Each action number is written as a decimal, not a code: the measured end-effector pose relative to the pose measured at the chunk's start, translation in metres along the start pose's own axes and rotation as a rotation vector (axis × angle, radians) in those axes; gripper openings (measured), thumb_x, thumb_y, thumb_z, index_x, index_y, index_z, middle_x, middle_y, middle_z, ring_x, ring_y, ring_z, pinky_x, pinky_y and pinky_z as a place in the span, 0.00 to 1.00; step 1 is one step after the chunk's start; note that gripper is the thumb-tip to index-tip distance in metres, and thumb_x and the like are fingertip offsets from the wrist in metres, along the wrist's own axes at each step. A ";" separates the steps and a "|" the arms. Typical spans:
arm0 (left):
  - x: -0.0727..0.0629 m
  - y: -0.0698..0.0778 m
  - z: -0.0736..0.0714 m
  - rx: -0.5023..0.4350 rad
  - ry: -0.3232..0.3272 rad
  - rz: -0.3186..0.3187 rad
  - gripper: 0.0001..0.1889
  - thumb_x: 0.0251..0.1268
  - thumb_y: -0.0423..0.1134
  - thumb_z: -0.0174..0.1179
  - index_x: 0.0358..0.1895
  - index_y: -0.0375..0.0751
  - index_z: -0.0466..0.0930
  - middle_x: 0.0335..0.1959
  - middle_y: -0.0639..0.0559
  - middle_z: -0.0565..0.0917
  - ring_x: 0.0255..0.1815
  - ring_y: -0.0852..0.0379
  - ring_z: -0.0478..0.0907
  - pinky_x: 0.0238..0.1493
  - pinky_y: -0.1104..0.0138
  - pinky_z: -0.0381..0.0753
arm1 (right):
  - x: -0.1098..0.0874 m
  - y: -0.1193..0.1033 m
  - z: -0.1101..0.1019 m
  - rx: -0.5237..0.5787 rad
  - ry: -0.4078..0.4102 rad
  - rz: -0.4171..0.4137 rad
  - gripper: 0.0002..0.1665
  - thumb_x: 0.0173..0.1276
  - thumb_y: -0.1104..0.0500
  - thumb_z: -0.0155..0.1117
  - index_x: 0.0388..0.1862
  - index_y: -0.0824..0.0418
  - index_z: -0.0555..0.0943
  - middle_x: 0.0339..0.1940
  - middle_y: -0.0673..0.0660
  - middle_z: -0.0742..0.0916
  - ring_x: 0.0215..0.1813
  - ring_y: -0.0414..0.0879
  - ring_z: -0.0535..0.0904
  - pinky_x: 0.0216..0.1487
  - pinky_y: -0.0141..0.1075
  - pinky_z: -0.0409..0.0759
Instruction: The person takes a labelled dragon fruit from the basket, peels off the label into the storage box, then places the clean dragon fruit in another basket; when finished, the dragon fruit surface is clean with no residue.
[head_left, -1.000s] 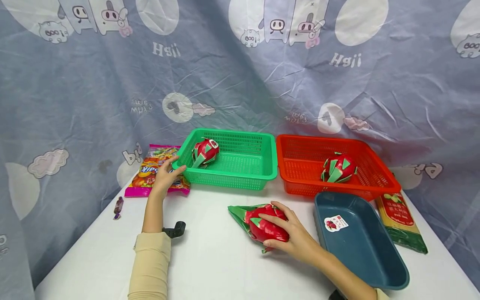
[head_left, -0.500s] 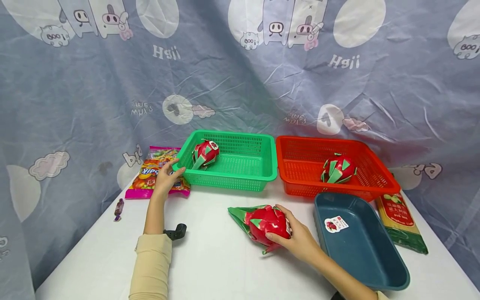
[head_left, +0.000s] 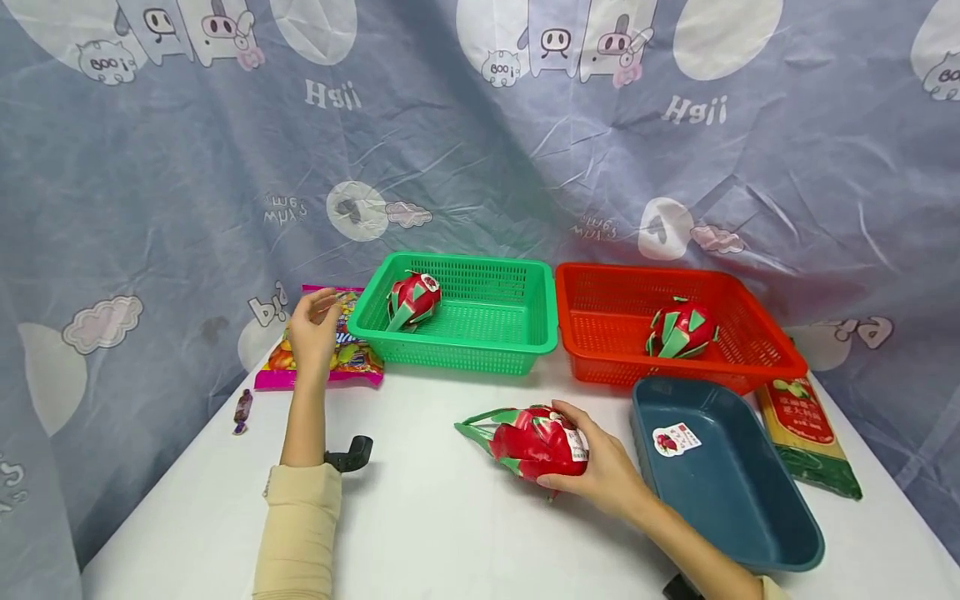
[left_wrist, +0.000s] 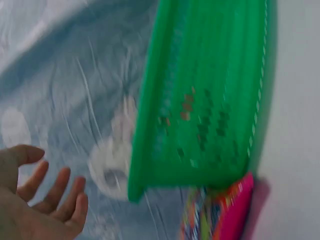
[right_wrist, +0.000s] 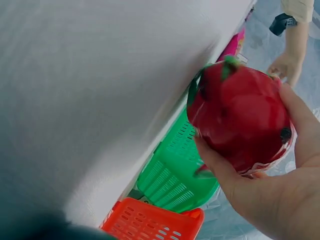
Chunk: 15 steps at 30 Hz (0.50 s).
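Observation:
My right hand (head_left: 609, 471) grips a red dragon fruit (head_left: 528, 442) with green leafy tips, thumb on the near side and fingers round the far side. The fruit fills much of the right wrist view, where the thumb and fingers wrap its end. A white label shows near the fingers. Over a colourful candy bag (head_left: 348, 358) is my left hand (head_left: 313, 329), holding nothing, its fingers loosely bent. In the left wrist view it is apart from the green basket (left_wrist: 210, 170). One dragon fruit (head_left: 415, 302) lies in the green basket and another (head_left: 682, 329) in the red basket (head_left: 607, 360).
A dark blue tub (head_left: 735, 475) with a sticker stands right of my right hand. Beyond it lies a yellow, red and green packet (head_left: 806, 429). A small wrapped candy (head_left: 242, 411) is at the table's left. A patterned cloth (head_left: 465, 167) hangs behind the baskets.
My left hand has come off the green basket's rim and risen over the candy bag. My right hand has closed round the dragon fruit and turned it, so its white label shows.

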<state>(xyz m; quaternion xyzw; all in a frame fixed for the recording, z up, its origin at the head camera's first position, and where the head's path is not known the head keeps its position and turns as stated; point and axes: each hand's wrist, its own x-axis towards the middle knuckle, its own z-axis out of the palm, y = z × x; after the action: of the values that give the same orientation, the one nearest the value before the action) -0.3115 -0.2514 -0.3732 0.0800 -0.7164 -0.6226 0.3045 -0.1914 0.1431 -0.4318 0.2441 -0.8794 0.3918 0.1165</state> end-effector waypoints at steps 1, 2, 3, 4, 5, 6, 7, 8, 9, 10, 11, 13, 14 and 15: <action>-0.003 0.006 0.005 -0.051 -0.051 0.045 0.15 0.63 0.35 0.58 0.53 0.38 0.76 0.48 0.43 0.79 0.50 0.50 0.76 0.52 0.65 0.73 | 0.000 0.000 -0.001 -0.022 -0.003 -0.021 0.56 0.37 0.46 0.81 0.67 0.44 0.63 0.58 0.51 0.77 0.55 0.47 0.73 0.49 0.49 0.75; -0.006 0.010 0.012 -0.097 -0.125 0.088 0.15 0.63 0.35 0.59 0.53 0.38 0.76 0.47 0.42 0.79 0.49 0.50 0.76 0.52 0.65 0.73 | 0.000 0.001 -0.001 -0.042 -0.011 -0.044 0.57 0.37 0.47 0.81 0.68 0.45 0.63 0.59 0.51 0.75 0.57 0.48 0.72 0.50 0.50 0.75; -0.011 0.014 0.019 -0.151 -0.216 0.129 0.16 0.63 0.35 0.59 0.54 0.36 0.75 0.47 0.41 0.80 0.49 0.49 0.77 0.52 0.65 0.74 | 0.000 0.001 -0.001 -0.057 -0.023 -0.068 0.58 0.37 0.49 0.82 0.68 0.46 0.62 0.61 0.50 0.74 0.58 0.48 0.71 0.51 0.50 0.74; -0.016 0.017 0.026 -0.207 -0.331 0.157 0.18 0.63 0.35 0.58 0.55 0.35 0.73 0.48 0.41 0.79 0.50 0.47 0.76 0.53 0.64 0.73 | 0.000 0.002 -0.002 -0.071 -0.035 -0.098 0.59 0.36 0.50 0.82 0.69 0.47 0.62 0.62 0.50 0.73 0.60 0.48 0.69 0.52 0.50 0.74; -0.022 0.018 0.034 -0.253 -0.459 0.185 0.19 0.64 0.35 0.58 0.58 0.35 0.71 0.49 0.39 0.78 0.51 0.45 0.75 0.54 0.61 0.73 | 0.000 0.002 -0.002 -0.079 -0.047 -0.130 0.59 0.36 0.52 0.82 0.69 0.49 0.62 0.64 0.50 0.71 0.61 0.48 0.68 0.52 0.51 0.74; -0.029 0.016 0.042 -0.295 -0.594 0.211 0.22 0.64 0.35 0.58 0.60 0.34 0.69 0.51 0.38 0.77 0.53 0.42 0.74 0.55 0.58 0.72 | 0.000 0.003 -0.002 -0.084 -0.060 -0.156 0.59 0.36 0.53 0.82 0.69 0.50 0.62 0.66 0.50 0.69 0.63 0.48 0.66 0.53 0.51 0.73; -0.037 0.015 0.050 -0.321 -0.729 0.230 0.25 0.63 0.37 0.58 0.62 0.34 0.66 0.54 0.37 0.75 0.55 0.40 0.72 0.56 0.53 0.70 | 0.000 0.003 -0.002 -0.087 -0.070 -0.174 0.59 0.36 0.54 0.82 0.69 0.50 0.62 0.68 0.49 0.66 0.64 0.48 0.64 0.54 0.51 0.73; -0.045 0.011 0.057 -0.325 -0.858 0.248 0.28 0.63 0.38 0.59 0.65 0.35 0.63 0.56 0.36 0.73 0.58 0.39 0.69 0.57 0.50 0.68 | 0.000 0.004 -0.002 -0.091 -0.076 -0.187 0.59 0.36 0.55 0.82 0.69 0.50 0.63 0.69 0.49 0.64 0.65 0.49 0.63 0.54 0.51 0.73; -0.053 0.007 0.065 -0.320 -0.977 0.267 0.32 0.61 0.40 0.61 0.67 0.36 0.59 0.59 0.36 0.70 0.59 0.37 0.67 0.58 0.47 0.66 | 0.000 0.004 -0.002 -0.098 -0.080 -0.193 0.58 0.36 0.55 0.82 0.69 0.49 0.63 0.70 0.50 0.62 0.65 0.51 0.62 0.53 0.51 0.73; -0.062 0.003 0.071 -0.299 -1.082 0.284 0.36 0.59 0.43 0.63 0.68 0.37 0.56 0.61 0.35 0.68 0.61 0.36 0.65 0.58 0.44 0.63 | 0.000 0.005 -0.002 -0.104 -0.082 -0.195 0.58 0.36 0.55 0.82 0.69 0.48 0.64 0.70 0.51 0.61 0.65 0.52 0.62 0.53 0.51 0.73; -0.069 -0.002 0.078 -0.260 -1.168 0.308 0.41 0.57 0.46 0.64 0.70 0.38 0.53 0.63 0.36 0.66 0.63 0.38 0.63 0.59 0.44 0.62 | 0.000 0.005 -0.002 -0.106 -0.086 -0.191 0.58 0.36 0.56 0.82 0.69 0.46 0.64 0.70 0.52 0.60 0.65 0.52 0.62 0.53 0.51 0.73; -0.083 -0.012 0.089 -0.177 -1.302 0.345 0.49 0.51 0.52 0.67 0.72 0.40 0.48 0.66 0.38 0.62 0.65 0.39 0.60 0.61 0.44 0.60 | 0.000 0.006 -0.002 -0.116 -0.094 -0.177 0.57 0.37 0.55 0.82 0.69 0.43 0.64 0.71 0.55 0.59 0.65 0.55 0.63 0.52 0.50 0.74; -0.089 -0.016 0.093 -0.129 -1.350 0.368 0.51 0.49 0.54 0.67 0.72 0.41 0.47 0.67 0.40 0.61 0.66 0.40 0.59 0.62 0.46 0.60 | 0.001 0.006 -0.002 -0.116 -0.099 -0.174 0.57 0.37 0.55 0.82 0.69 0.42 0.64 0.71 0.56 0.59 0.65 0.56 0.64 0.52 0.51 0.74; -0.094 -0.018 0.097 -0.098 -1.393 0.379 0.53 0.47 0.57 0.68 0.72 0.43 0.45 0.68 0.42 0.60 0.66 0.41 0.59 0.62 0.46 0.59 | 0.001 0.007 -0.002 -0.112 -0.105 -0.172 0.57 0.38 0.55 0.81 0.69 0.42 0.63 0.71 0.57 0.59 0.65 0.57 0.64 0.52 0.51 0.74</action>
<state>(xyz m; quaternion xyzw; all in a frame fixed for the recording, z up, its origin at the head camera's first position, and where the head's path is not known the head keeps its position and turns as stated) -0.2934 -0.1273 -0.4258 -0.4748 -0.7168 -0.4971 -0.1169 -0.1959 0.1479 -0.4342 0.3319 -0.8807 0.3172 0.1169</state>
